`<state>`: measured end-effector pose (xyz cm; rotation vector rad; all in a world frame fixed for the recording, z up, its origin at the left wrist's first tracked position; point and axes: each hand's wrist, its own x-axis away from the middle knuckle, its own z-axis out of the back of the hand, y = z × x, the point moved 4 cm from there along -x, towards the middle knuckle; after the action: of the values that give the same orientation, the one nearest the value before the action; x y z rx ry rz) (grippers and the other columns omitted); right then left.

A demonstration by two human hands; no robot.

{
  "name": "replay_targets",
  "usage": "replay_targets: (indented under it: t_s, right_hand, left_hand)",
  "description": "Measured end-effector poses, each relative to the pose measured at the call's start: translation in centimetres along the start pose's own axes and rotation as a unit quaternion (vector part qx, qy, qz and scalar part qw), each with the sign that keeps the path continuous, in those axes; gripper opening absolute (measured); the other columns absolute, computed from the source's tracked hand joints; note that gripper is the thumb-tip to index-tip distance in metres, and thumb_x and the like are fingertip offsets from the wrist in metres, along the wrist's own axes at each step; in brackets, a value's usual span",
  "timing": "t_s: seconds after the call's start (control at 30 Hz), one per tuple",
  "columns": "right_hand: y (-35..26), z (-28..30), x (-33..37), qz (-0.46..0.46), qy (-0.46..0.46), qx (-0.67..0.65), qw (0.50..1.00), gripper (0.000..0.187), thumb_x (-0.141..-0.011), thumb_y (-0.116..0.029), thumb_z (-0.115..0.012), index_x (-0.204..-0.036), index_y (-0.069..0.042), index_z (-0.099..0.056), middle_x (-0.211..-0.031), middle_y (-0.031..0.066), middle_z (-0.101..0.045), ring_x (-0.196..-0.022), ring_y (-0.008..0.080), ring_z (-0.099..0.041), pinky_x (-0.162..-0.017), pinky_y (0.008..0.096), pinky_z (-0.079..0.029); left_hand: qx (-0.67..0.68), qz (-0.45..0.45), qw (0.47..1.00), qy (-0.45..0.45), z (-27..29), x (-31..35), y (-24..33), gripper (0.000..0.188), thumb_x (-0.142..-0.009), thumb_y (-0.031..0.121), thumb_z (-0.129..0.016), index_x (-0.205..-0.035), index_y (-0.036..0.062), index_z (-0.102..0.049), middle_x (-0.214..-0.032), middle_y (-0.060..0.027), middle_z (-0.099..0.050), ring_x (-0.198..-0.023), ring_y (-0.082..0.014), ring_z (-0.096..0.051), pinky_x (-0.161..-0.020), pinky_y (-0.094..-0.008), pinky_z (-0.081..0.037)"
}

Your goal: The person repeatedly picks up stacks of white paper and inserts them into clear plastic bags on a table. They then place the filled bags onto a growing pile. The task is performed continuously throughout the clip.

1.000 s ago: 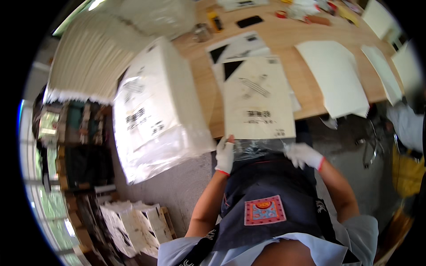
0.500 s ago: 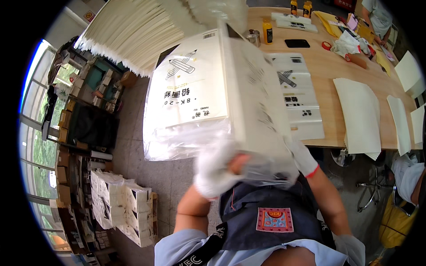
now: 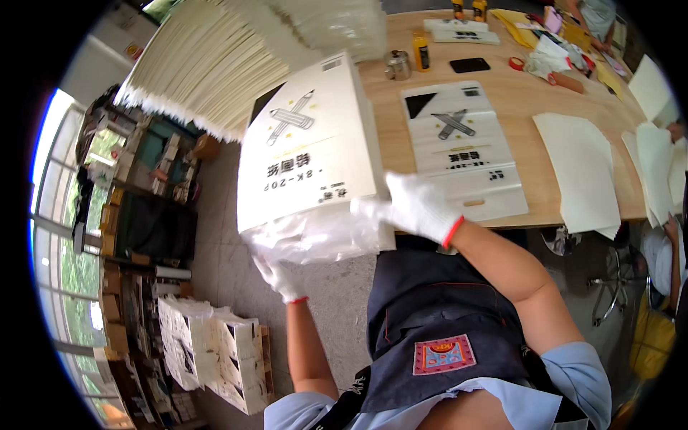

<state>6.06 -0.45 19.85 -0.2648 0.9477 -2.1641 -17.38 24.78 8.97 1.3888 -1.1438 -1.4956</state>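
shelving (image 3: 136,215) crammed with boxes runs down the left edge of the frame, and low left sits one cluster of pale stacked cartons (image 3: 215,355). upper left, one big fanned heap of cream sheets (image 3: 208,64). centre frame now: one bulky white paper pack (image 3: 304,154) in clear plastic wrap, tilted up off the wooden table (image 3: 523,100) edge, pencil drawing on its face. left hand (image 3: 276,276), white glove, under the pack's loose plastic end, fingers curled into the wrap. right hand (image 3: 412,208), gloved too, flat against the pack's lower right corner, fingers spread wide and pressing. just right of it, one flat printed bag (image 3: 462,154) lies on the table. behind that, one black phone (image 3: 469,65) and one small metal tin (image 3: 396,64). further right, one cream sheet stack (image 3: 580,168) near the table edge, more sheets at the far right rim, cut off by the frame, count unclear.
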Motion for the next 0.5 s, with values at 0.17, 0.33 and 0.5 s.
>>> replay_targets:
  t_s: [0.17,0.33,0.5]
  right_hand:
    - [6.2,-6.1,8.9,-0.025,-0.241,0.05,0.969,0.053,-0.078,-0.064,-0.057,-0.088,-0.012,-0.064,-0.08,0.0143,-0.066,-0.077,0.0318,-0.065,-0.068,0.0431,-0.049]
    - [13.2,-7.6,15.6,-0.109,-0.268,0.038,0.956,0.046,-0.086,-0.053,-0.051,-0.087,-0.01,-0.067,-0.083,0.0143,-0.067,-0.08,0.0327,-0.064,-0.071,0.0434,-0.048]
    - [14.6,-5.6,17.7,-0.169,-0.207,0.004,0.964,0.045,-0.087,-0.053,-0.05,-0.089,-0.011,-0.067,-0.086,0.0118,-0.068,-0.084,0.0312,-0.065,-0.073,0.0415,-0.049]
  left_hand:
    - [0.04,0.213,0.948,-0.233,-3.6,14.4,-10.5,0.01,-0.093,0.014,-0.055,-0.095,0.0044,-0.055,-0.074,-0.0004,-0.054,-0.07,-0.0113,-0.05,-0.064,-0.0254,-0.043]
    - [-0.029,-0.094,0.844,-0.528,-16.2,23.8,-0.9,0.012,-0.08,0.008,-0.068,-0.091,0.0062,-0.064,-0.085,-0.0097,-0.063,-0.078,-0.0255,-0.062,-0.07,-0.0342,-0.05]
    - [-0.188,-0.314,0.762,-0.534,-27.4,25.4,4.1,0.014,-0.079,0.024,-0.066,-0.084,0.0121,-0.062,-0.089,-0.0066,-0.061,-0.088,-0.0281,-0.057,-0.074,-0.0426,-0.046]
